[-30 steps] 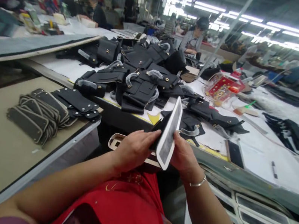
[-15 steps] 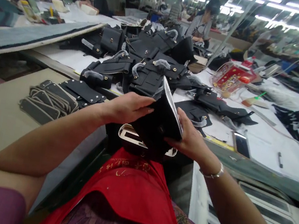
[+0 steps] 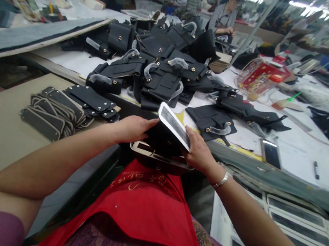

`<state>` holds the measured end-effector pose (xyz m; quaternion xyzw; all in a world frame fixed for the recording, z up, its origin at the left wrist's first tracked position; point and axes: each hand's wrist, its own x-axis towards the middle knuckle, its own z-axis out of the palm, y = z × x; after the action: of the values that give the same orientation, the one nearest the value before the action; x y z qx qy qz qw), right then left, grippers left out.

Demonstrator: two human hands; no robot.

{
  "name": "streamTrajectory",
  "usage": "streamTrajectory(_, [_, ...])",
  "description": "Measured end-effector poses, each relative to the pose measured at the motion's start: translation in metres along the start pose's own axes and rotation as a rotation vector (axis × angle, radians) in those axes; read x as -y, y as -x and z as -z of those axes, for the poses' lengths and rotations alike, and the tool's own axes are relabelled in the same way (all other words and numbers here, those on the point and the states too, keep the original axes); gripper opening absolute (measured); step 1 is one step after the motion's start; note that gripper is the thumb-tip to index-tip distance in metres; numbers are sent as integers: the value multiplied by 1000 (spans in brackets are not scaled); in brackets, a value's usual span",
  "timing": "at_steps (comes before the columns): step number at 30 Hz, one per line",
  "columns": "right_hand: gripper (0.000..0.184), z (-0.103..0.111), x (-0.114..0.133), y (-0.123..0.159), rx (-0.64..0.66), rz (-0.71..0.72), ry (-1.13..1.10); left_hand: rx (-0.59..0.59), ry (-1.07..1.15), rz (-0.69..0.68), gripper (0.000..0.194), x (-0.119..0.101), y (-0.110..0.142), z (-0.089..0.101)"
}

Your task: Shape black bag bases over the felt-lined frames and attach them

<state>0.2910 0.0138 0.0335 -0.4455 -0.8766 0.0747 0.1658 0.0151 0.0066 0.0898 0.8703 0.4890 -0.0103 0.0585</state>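
A black bag piece is held low in front of my body, between both hands. Along its upper side runs a long dark panel with a white rim and rounded end, tilted down to the right. My left hand pinches the piece's left edge. My right hand grips the right end, thumb beside the white rim and fingers partly hidden below. Just under it, against the red apron, lies a dark bag part with a cream-edged opening; whether the two are joined I cannot tell.
Black handbags with wrapped handles are heaped on the table ahead. Stacked dark oval-ended panels lie on the left board. Rightward are a phone, a pen, a red box and white-rimmed panels. A co-worker stands beyond.
The bag piece has turned from nearly upright to a flatter slant, with its white-rimmed side facing up. My left hand has shifted left to its edge; the right keeps its grip.
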Motion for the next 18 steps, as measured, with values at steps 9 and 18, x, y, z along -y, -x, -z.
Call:
streamTrajectory(9, [83,11,-5,7,221,242,279,-353,929,212,32,32,17,-71])
streamTrajectory(18, [63,-19,8,-6,269,430,451,-458,1498,611,70,6,28,-147])
